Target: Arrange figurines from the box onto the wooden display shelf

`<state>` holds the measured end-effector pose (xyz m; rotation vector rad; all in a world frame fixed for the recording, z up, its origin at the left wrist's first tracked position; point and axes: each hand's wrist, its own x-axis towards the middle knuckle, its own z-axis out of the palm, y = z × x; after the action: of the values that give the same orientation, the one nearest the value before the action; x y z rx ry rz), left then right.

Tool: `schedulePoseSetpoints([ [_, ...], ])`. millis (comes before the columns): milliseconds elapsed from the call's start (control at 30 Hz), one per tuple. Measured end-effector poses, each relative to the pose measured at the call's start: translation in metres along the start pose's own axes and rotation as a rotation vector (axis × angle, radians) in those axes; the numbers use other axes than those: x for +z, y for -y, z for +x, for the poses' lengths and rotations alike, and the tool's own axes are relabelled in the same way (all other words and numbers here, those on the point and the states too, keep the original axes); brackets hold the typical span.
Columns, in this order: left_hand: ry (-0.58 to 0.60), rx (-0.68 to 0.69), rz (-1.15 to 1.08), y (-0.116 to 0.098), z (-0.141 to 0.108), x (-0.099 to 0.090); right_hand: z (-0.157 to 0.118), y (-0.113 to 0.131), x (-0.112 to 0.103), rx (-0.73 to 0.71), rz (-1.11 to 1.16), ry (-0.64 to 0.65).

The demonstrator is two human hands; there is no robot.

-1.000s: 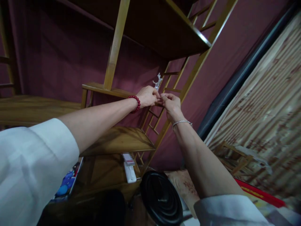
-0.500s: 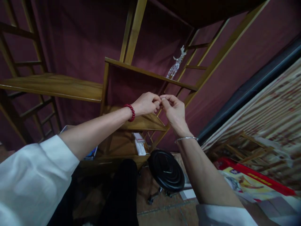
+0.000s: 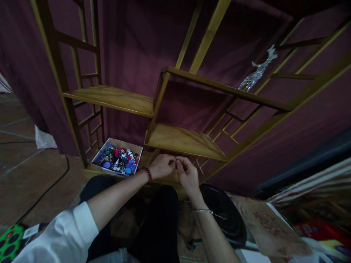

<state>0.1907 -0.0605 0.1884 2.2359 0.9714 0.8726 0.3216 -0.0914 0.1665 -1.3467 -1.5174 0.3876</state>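
My left hand (image 3: pixel 162 166), with a red bead bracelet at the wrist, is closed in a pinch in front of the lower shelf (image 3: pixel 183 141). Its fingertips meet those of my right hand (image 3: pixel 188 176), also pinched, above a silver bangle. Whatever lies between the fingertips is too small to make out. Left of my hands, a white box (image 3: pixel 139 152) full of small colourful figures rests on the bottom board of the wooden shelf unit.
A clear deer figurine (image 3: pixel 255 77) stands on the upper right shelf. A black round stool (image 3: pixel 225 215) is at the lower right, beside a patterned cloth (image 3: pixel 268 224). A green object with dark spots (image 3: pixel 12 239) lies on the floor at lower left.
The view has swung left and downward, bringing the whole box of figures into sight. Both hands have come down from before the middle shelf, still pinched together at the fingertips.
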Motion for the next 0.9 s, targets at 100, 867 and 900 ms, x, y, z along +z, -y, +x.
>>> schedulePoseSetpoints([
  [100, 0.022, -0.087, 0.025, 0.017, -0.011, 0.006, -0.011, -0.009, 0.019, 0.039, 0.005, 0.015],
  [867, 0.03, -0.549, 0.31, 0.151, -0.098, 0.019, -0.062, -0.047, 0.172, 0.173, -0.084, 0.439],
  [900, 0.005, -0.562, 0.314, 0.155, -0.102, 0.019, -0.064, -0.047, 0.177, 0.154, -0.089, 0.453],
])
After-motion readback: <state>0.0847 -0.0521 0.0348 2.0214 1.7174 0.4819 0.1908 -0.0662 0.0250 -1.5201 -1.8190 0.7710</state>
